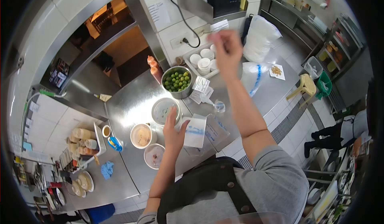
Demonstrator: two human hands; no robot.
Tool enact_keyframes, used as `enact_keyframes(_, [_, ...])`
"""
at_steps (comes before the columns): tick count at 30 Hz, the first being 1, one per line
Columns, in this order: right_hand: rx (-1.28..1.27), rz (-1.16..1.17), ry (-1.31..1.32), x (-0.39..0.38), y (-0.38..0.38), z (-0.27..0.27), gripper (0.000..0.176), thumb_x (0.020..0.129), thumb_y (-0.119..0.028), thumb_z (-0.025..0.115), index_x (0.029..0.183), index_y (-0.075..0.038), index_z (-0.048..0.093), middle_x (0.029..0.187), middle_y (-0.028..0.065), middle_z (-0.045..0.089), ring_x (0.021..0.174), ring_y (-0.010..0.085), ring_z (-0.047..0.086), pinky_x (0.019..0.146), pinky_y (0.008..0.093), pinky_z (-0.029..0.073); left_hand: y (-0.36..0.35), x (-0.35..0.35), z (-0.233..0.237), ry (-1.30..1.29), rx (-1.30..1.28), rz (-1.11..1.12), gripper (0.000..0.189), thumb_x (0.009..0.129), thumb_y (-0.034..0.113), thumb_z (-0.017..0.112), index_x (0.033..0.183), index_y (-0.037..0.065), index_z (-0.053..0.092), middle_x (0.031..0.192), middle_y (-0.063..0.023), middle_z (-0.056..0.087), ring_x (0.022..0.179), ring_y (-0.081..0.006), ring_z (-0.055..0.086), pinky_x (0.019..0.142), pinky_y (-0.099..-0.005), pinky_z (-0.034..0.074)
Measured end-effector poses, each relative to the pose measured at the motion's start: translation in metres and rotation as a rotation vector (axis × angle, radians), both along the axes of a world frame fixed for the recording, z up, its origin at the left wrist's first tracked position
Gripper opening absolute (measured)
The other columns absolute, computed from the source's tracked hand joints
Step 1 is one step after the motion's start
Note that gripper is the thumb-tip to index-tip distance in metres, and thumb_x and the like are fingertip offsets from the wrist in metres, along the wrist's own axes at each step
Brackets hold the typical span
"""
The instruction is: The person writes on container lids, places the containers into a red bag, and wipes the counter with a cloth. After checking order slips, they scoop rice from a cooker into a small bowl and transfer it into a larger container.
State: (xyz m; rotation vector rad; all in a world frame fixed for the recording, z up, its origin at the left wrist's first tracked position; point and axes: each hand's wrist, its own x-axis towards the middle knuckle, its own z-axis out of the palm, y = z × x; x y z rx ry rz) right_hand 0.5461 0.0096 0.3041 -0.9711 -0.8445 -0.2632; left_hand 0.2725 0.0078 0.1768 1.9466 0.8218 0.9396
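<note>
My left hand (173, 131) rests on the steel counter (128, 104) and holds a white paper bag with blue print (195, 130) by its edge. A lidded round container (164, 110) sits just above that hand. My right hand (226, 52) is raised in the air over the tray of small white cups (203, 61), its fingers pinched together; it is blurred and I cannot see anything in it. A metal bowl of green limes (177, 81) stands to the left of the right arm.
Two open cups of food (141, 136) (154, 156) sit left of the bag. Receipts (201, 85) and clear plastic bags (253, 77) lie on the counter. Sauce bottles (154, 67) stand by the wall. Another person (340, 134) stands at the right.
</note>
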Motion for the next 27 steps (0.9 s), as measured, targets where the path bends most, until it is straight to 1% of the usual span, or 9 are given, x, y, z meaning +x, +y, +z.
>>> enact_keyframes(1, [0.205, -0.096, -0.117, 0.027, 0.006, 0.021, 0.009, 0.09, 0.003, 0.064, 0.097, -0.002, 0.063, 0.081, 0.0025, 0.064, 0.076, 0.0103, 0.064, 0.067, 0.0233, 0.051, -0.002, -0.007, -0.011, 0.026, -0.021, -0.033, 0.053, 0.082, 0.004, 0.077, 0.131, 0.001, 0.057, 0.139, -0.0232, 0.054, 0.118, -0.0325, 0.062, 0.095, -0.0413, 0.053])
enact_keyframes(2, [0.187, -0.167, -0.151, 0.041, -0.001, 0.035, 0.01, 0.087, 0.004, 0.066, 0.096, -0.001, 0.067, 0.082, 0.0054, 0.066, 0.079, 0.0165, 0.069, 0.07, 0.0261, 0.054, -0.005, -0.015, -0.022, 0.055, -0.044, -0.067, 0.052, 0.083, 0.004, 0.076, 0.131, 0.001, 0.058, 0.138, -0.0225, 0.055, 0.118, -0.0323, 0.062, 0.094, -0.041, 0.053])
enact_keyframes(5, [-0.114, -0.517, -0.299, 0.071, -0.004, 0.039, 0.01, 0.082, 0.005, 0.067, 0.091, -0.001, 0.07, 0.082, 0.0095, 0.067, 0.081, 0.0226, 0.071, 0.071, 0.0286, 0.055, -0.031, -0.045, -0.046, 0.136, -0.116, -0.166, 0.045, 0.083, 0.004, 0.076, 0.125, 0.001, 0.062, 0.138, -0.0197, 0.056, 0.115, -0.031, 0.063, 0.092, -0.0393, 0.054])
enact_keyframes(11, [-0.23, -0.495, -0.317, 0.094, 0.048, 0.034, 0.005, 0.084, -0.003, 0.062, 0.087, -0.002, 0.066, 0.083, 0.0149, 0.065, 0.08, 0.0294, 0.065, 0.071, 0.0392, 0.051, -0.062, -0.109, -0.077, 0.269, -0.228, -0.333, 0.038, 0.082, 0.006, 0.077, 0.119, 0.006, 0.067, 0.135, -0.0165, 0.059, 0.112, -0.0305, 0.064, 0.089, -0.0373, 0.055])
enact_keyframes(15, [-0.262, -0.794, -0.198, 0.091, 0.089, 0.021, 0.021, 0.093, -0.022, 0.058, 0.105, -0.005, 0.058, 0.101, 0.0133, 0.063, 0.1, 0.0362, 0.057, 0.089, 0.0476, 0.042, -0.049, -0.124, -0.068, 0.295, -0.163, -0.374, 0.036, 0.082, 0.006, 0.076, 0.117, 0.007, 0.068, 0.133, -0.0156, 0.06, 0.112, -0.0315, 0.063, 0.086, -0.038, 0.054])
enact_keyframes(17, [-0.36, -0.745, -0.14, 0.091, 0.092, 0.014, 0.028, 0.095, -0.028, 0.058, 0.11, -0.005, 0.055, 0.111, 0.013, 0.062, 0.108, 0.0361, 0.054, 0.093, 0.0471, 0.04, -0.039, -0.123, -0.072, 0.294, -0.151, -0.406, 0.035, 0.082, 0.006, 0.075, 0.116, 0.006, 0.068, 0.132, -0.0152, 0.061, 0.112, -0.0324, 0.063, 0.088, -0.0392, 0.054])
enact_keyframes(21, [-0.225, -0.43, -0.198, 0.078, 0.043, 0.01, 0.038, 0.097, -0.034, 0.058, 0.118, -0.004, 0.054, 0.12, 0.0144, 0.059, 0.115, 0.0366, 0.051, 0.098, 0.0446, 0.039, -0.036, -0.08, -0.069, 0.278, -0.112, -0.559, 0.033, 0.082, 0.006, 0.074, 0.114, 0.004, 0.068, 0.127, -0.0159, 0.063, 0.111, -0.0338, 0.063, 0.092, -0.04, 0.052])
enact_keyframes(24, [-0.203, -0.597, -0.497, 0.039, -0.037, 0.01, 0.043, 0.094, -0.028, 0.065, 0.128, -0.003, 0.053, 0.12, 0.0151, 0.06, 0.109, 0.0336, 0.056, 0.097, 0.0417, 0.042, -0.051, -0.023, -0.076, 0.217, -0.075, -0.736, 0.031, 0.082, 0.006, 0.074, 0.113, 0.003, 0.066, 0.12, -0.0174, 0.064, 0.111, -0.0362, 0.063, 0.094, -0.0398, 0.05])
enact_keyframes(27, [-0.298, -0.595, -0.448, 0.039, -0.131, -0.033, 0.025, 0.089, -0.013, 0.07, 0.111, -0.003, 0.065, 0.105, 0.0119, 0.065, 0.096, 0.0253, 0.059, 0.089, 0.0349, 0.045, -0.085, 0.048, -0.079, 0.304, 0.011, -0.916, 0.038, 0.085, 0.012, 0.072, 0.119, 0.002, 0.06, 0.123, -0.02, 0.061, 0.116, -0.0397, 0.058, 0.097, -0.0426, 0.048])
